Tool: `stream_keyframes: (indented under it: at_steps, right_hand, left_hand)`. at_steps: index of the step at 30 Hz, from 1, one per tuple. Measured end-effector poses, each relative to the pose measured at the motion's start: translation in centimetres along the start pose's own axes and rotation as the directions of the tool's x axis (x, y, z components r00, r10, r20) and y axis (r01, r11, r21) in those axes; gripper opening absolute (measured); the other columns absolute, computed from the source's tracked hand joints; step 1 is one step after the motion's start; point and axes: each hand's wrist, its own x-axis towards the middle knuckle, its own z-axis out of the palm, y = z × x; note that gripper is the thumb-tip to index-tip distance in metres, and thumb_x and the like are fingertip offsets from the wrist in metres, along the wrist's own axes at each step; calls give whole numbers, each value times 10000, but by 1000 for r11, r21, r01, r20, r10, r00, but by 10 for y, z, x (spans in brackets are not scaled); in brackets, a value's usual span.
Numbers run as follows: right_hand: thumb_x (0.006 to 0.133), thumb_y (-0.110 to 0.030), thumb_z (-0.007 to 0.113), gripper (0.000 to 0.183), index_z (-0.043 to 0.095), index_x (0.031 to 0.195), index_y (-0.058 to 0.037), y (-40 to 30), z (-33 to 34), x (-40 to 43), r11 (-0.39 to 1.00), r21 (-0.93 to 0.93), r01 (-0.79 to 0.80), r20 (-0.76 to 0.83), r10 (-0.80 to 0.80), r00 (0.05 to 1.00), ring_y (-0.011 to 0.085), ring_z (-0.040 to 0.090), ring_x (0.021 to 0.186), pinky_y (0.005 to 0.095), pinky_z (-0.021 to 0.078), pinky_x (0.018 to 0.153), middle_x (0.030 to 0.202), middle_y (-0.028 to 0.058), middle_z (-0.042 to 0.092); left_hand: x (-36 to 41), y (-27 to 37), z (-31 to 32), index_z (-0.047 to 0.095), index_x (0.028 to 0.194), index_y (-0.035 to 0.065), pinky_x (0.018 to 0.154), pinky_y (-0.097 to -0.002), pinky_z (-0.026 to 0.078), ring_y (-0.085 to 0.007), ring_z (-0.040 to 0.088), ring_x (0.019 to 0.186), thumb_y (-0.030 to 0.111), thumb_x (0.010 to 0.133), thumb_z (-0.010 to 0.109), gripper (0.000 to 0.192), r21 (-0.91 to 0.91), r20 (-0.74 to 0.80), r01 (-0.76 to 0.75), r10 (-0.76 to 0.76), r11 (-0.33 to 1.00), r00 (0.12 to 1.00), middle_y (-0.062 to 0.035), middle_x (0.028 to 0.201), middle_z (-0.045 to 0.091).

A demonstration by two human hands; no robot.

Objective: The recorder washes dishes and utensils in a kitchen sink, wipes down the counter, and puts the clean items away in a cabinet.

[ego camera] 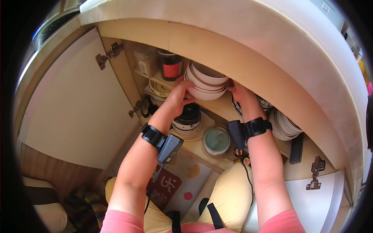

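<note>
A stack of several white bowls with brownish rims is tilted at the upper shelf of an open cabinet. My left hand grips the stack's left side, with fingers reaching beneath the lowest bowl. On the right side, my right hand holds the stack; its fingertips are partly hidden behind the bowls and the cabinet's top edge. Left of the bowls stands a dark jar with a red label. Beside the jar is a clear plastic container. Patterned dishes show partly behind my right wrist.
Two cabinet doors stand open, one on each side. Lower down are stacked bowls, a green-lidded jar and small jars. More ribbed bowls sit at right. The countertop edge overhangs the cabinet. A printed mat covers the floor.
</note>
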Motion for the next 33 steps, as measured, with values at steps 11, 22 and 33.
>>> stream_keyframes:
  at_steps: [11,22,33]
  right_hand:
    - [882,-233,390,308,396,1140,-65,-82,21,-38,314,937,-153,71,258,963,191,425,1052,313,368,891,1181,86,437]
    - [865,-231,449,291,421,1107,-72,-82,30,-43,295,935,-198,132,228,965,181,440,1023,304,377,883,1151,79,451]
    - [845,-235,489,314,428,1104,-70,-111,33,-63,306,914,-267,187,267,945,193,456,1005,321,395,864,1147,81,456]
  left_hand:
    - [-8,-7,-2,155,1309,154,826,-381,373,-218,378,1063,161,649,586,789,128,59,-94,87,987,994,-87,1169,325]
    - [-22,-23,-5,175,1304,134,829,-331,353,-156,416,1009,97,669,550,738,-90,136,-138,149,986,979,-43,1182,361]
    - [-35,-9,-3,44,1326,192,875,-350,334,-186,368,1092,148,694,556,815,72,173,-199,185,977,967,-34,1277,273]
